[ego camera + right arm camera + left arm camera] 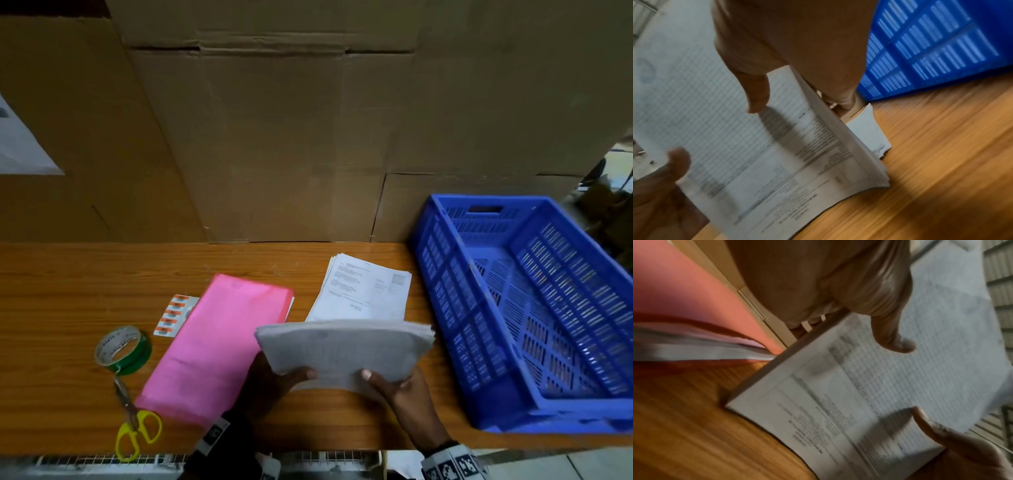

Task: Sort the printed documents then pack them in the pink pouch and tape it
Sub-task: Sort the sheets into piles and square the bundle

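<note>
Both hands, left (274,378) & right (397,383), are gripping a thick stack of printed docs (344,349) by its lower edge, standing it on end near the desk's (68,274) front edge. Pink pouch (219,342) lies flat just left of it, w/ paper already poking out its far end. Second pile (363,291) sits behind. Imo the risk is the stack's bowing, so sheets could fan out or slip bc the hold is only along one edge.

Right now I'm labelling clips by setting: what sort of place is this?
Probably a warehouse or dispatch packing desk: stacked cardboard cartons behind the wooden table, a blue plastic crate, and a tape roll beside the pink pouch.
</note>
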Demonstrator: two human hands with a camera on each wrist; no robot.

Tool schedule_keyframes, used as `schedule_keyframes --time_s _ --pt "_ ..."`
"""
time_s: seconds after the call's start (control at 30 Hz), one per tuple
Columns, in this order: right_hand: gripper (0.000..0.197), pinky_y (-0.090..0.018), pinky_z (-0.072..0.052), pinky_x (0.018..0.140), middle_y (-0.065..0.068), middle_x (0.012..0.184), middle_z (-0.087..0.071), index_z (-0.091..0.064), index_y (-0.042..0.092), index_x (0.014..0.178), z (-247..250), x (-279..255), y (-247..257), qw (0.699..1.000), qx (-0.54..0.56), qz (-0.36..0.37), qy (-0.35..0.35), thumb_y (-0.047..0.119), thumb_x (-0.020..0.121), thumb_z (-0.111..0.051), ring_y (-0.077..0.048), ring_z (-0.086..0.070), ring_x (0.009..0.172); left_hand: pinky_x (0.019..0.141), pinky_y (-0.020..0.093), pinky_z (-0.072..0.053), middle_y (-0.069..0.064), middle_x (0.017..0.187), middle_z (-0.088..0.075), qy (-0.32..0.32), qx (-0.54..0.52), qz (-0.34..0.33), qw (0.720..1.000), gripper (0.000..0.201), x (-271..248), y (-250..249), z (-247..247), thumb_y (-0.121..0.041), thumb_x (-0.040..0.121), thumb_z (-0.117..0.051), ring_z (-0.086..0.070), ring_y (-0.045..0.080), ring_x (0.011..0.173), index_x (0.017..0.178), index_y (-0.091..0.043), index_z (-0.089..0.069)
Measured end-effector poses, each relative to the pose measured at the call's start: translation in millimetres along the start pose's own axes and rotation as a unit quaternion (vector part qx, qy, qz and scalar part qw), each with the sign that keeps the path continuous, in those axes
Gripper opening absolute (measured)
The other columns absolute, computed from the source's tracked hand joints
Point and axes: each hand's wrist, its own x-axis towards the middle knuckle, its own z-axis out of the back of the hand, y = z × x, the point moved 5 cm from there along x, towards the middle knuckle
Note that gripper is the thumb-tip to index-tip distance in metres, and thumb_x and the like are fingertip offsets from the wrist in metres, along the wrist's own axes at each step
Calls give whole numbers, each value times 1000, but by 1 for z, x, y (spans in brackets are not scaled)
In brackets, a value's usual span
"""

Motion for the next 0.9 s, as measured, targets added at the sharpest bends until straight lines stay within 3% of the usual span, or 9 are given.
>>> schedule_keyframes --time_s 0.07,0.13,0.23,0.3,0.4,0.6,0.7,0.77,0.9 --pt "84 -23 -58 75 -3 106 -77 -65 10 116 8 0 -6 1000 4 -13 -16 42 47 -99 -18 -73 98 73 23 -57 -6 92 -74 24 32 12 999 93 3 8 4 -69 34 -87 -67 6 92 107 -18 -61" --pt "79 -24 -58 72 -4 105 -77 -66 9 116 12 -4 -2 1000 9 -15 -5 39 50 -97 -19 -73 97 79 33 -60 -1 105 -72 26 45 19 998 104 3 13 8 -73 32 -84 -67 13 102 117 -17 -59" --pt "46 -20 -57 67 -1 98 -78 -67 7 110 15 -5 7 1000 3 -10 -8 16 71 -90 -13 -74 90 80 40 -60 1 107 -73 27 35 15 999 92 3 11 14 -61 42 -89 -67 15 104 118 -17 -60" --pt "22 -17 -55 63 1 91 -79 -68 7 102 9 -7 18 1000 -3 -4 -4 -1 82 -75 -8 -74 80 75 31 -60 -2 99 -75 20 31 4 999 66 3 3 11 -41 53 -89 -70 11 95 108 -18 -63" --pt "16 -18 -55 61 1 91 -79 -68 9 100 -2 -9 30 1000 3 6 -9 -1 88 -69 -7 -74 79 65 17 -54 -19 82 -74 -39 -9 -17 999 32 3 -14 5 -15 70 -87 -70 -2 78 90 -27 -65" --pt "21 -14 -55 64 16 94 -77 -64 15 107 -12 -15 63 999 25 41 11 2 91 -65 0 -71 85 59 7 -49 -31 67 -68 -80 -59 -89 991 43 -5 -51 6 10 77 -74 -65 -13 69 83 -30 -61" --pt "22 -16 -56 69 16 101 -76 -66 20 106 -6 -19 66 998 -3 64 6 7 88 -68 -3 -71 91 60 11 -51 -27 75 -71 -59 -57 -111 990 39 -5 -53 15 -19 62 -89 -68 -8 73 89 -27 -62" --pt "24 -17 -56 70 14 100 -76 -67 19 105 -1 -19 64 997 -18 74 -8 10 83 -73 -6 -72 92 62 17 -54 -18 84 -74 -35 -40 -126 991 52 -3 -53 20 -45 52 -82 -70 1 78 94 -21 -64" --pt "31 -13 -54 73 13 102 -76 -67 18 108 5 -19 67 996 -27 84 -5 8 79 -75 -3 -70 92 62 16 -54 -12 89 -72 -13 -24 -147 989 58 -3 -57 25 -50 55 -76 -69 5 81 97 -11 -64"
